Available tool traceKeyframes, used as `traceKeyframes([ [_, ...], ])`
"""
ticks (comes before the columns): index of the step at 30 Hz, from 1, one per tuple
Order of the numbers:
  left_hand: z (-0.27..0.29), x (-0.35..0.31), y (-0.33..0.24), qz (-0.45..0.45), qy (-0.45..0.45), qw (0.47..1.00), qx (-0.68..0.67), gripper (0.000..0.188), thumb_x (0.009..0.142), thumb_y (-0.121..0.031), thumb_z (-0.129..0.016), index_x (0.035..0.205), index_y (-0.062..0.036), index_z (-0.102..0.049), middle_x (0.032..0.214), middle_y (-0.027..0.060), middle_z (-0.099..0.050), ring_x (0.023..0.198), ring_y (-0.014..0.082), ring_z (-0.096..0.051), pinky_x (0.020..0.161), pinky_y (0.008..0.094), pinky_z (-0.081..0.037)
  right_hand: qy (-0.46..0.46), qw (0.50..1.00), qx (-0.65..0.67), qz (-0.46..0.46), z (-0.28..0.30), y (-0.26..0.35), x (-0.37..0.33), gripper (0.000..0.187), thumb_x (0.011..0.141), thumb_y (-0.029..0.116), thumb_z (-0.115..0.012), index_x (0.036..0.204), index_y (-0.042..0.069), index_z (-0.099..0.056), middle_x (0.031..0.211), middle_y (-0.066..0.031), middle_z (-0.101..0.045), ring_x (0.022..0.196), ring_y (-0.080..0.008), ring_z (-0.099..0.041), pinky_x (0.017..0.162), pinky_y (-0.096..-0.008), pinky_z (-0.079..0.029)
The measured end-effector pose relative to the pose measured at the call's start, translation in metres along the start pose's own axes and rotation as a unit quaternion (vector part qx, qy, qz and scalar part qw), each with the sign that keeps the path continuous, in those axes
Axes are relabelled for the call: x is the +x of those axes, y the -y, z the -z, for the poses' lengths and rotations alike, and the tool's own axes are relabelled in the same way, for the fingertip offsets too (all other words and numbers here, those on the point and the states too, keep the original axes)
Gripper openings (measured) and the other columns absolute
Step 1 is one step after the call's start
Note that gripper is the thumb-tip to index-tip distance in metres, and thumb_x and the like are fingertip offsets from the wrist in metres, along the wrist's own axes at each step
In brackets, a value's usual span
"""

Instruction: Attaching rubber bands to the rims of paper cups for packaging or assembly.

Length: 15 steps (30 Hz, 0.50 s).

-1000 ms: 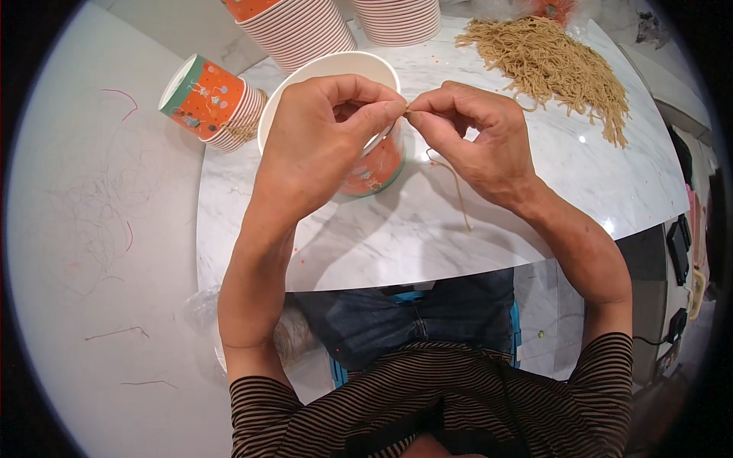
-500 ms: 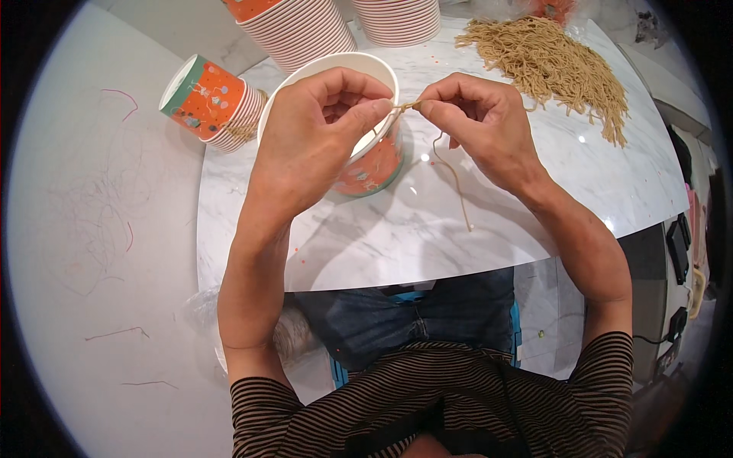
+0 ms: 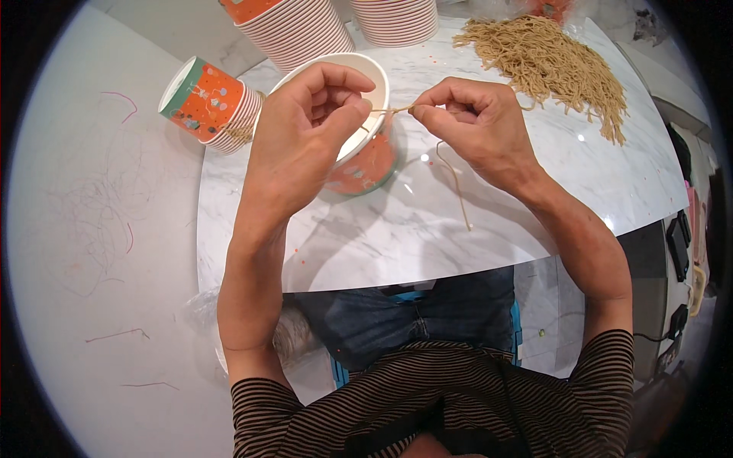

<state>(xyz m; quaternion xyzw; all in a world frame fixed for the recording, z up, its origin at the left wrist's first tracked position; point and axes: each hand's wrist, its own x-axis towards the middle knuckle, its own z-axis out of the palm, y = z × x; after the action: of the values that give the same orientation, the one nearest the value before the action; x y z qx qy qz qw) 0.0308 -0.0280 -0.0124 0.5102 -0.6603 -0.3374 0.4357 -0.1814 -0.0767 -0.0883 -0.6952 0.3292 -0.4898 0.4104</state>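
A thin tan cord (image 3: 392, 111) runs between my two hands, above the rim of a large paper bucket (image 3: 365, 166). My left hand (image 3: 298, 141) is pinched on one side of it, thumb against forefinger, over the bucket's opening, hiding much of the inside. On the other side, my right hand (image 3: 485, 133) grips the cord between thumb and fingertips, just right of the bucket. Below the right hand a loose tail of cord (image 3: 458, 185) hangs down over the white marbled table (image 3: 427, 244). The bucket is orange with a green base band and a white rim.
A heap of cut tan cords (image 3: 550, 65) lies at the back right. Nested paper tubs (image 3: 206, 103) lie tilted at the left, beside the wall. Tall stacks of white-rimmed tubs (image 3: 298, 34) stand behind the bucket. The table's curved front edge is near my lap.
My left hand has drawn left, away from my right, so a longer stretch of cord shows between them. The bucket has shifted slightly left.
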Motion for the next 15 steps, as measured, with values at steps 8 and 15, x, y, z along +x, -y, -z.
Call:
traceKeyframes([
  [8, 0.001, -0.001, 0.003, -0.018, 0.001, 1.0, 0.006, 0.018, 0.093, -0.003, -0.067, 0.11, 0.0023, -0.067, 0.093, 0.001, -0.066, 0.088, 0.0067, -0.063, 0.083, 0.0229, -0.052, -0.017, 0.999, -0.049, 0.008, 0.002, 0.007, 0.0, 0.017, 0.089, 0.016, -0.07, 0.089, 0.001, -0.078, 0.057, 0.0056, -0.05, 0.057, -0.0019, -0.043, 0.051, -0.0254, -0.033],
  [15, 0.005, -0.001, 0.005, 0.004, 0.016, 1.0, -0.013, 0.017, 0.095, -0.004, -0.067, 0.111, 0.0022, -0.067, 0.096, 0.0008, -0.067, 0.089, 0.0068, -0.063, 0.083, 0.0231, -0.052, 0.029, 0.999, 0.027, -0.027, 0.018, 0.001, 0.01, 0.021, 0.092, 0.017, -0.069, 0.101, -0.002, -0.075, 0.072, 0.0062, -0.06, 0.065, -0.0028, -0.047, 0.059, -0.0229, -0.038],
])
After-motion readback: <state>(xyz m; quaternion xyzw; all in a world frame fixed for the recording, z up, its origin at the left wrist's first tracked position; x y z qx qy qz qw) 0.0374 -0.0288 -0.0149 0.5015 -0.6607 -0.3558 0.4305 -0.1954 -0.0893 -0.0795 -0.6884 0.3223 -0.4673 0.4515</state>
